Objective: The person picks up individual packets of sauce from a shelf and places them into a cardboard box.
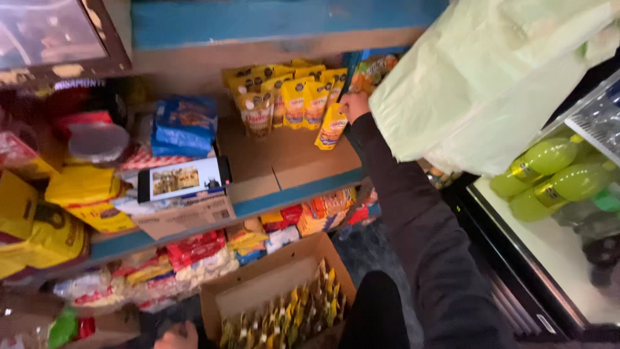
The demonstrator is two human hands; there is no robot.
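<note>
My right hand (354, 105) reaches up to the wooden shelf (290, 161) and is shut on a yellow pouch (331, 127), which hangs tilted just in front of a row of several similar yellow pouches (284, 97) standing at the back. My left hand (177, 336) is at the bottom edge of the view, its fingers curled on the near left corner of an open cardboard box (258, 284). The box holds several small yellow-green pouches (290, 313) packed upright along its near side.
A pale green plastic bag (504, 77) hangs at upper right. A glass-door fridge (516, 258) with green bottles (549, 171) stands to the right. A phone (184, 179), blue packets (184, 126) and yellow bags (84, 194) lie on the shelf's left part. Red and white packets (194, 255) fill the shelf below.
</note>
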